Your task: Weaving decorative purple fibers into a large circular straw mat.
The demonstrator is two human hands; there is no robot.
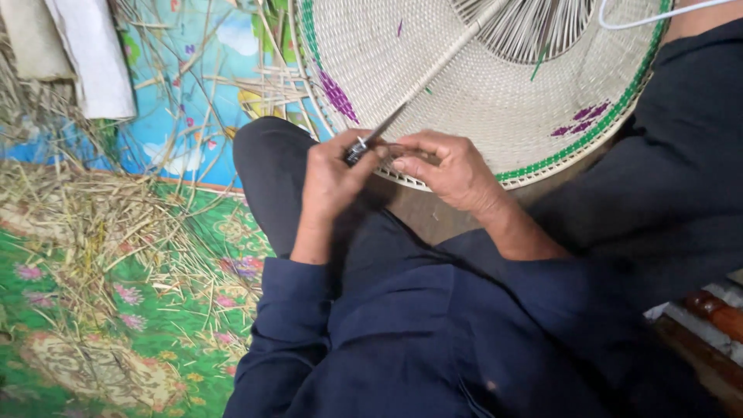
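Note:
A large round woven basket (480, 85), cream with a green rim band and purple marks, rests on my lap and reaches to the top of the view. My left hand (329, 174) is closed around a small knife (371, 139) whose blade points up and to the right, against a pale cane strip (445, 58) that runs diagonally over the weave. My right hand (449, 166) pinches a thin strand at the basket's near rim, next to the knife. Loose unwoven spokes (534, 27) fan out at the top of the basket.
Dry straw and cut stalks (101, 224) litter a green flowered mat and a blue patterned mat (193, 77) on the left. A folded white cloth (93, 54) lies at top left. A thin white cord (658, 17) crosses the top right. Brown wood (716, 310) shows at the right edge.

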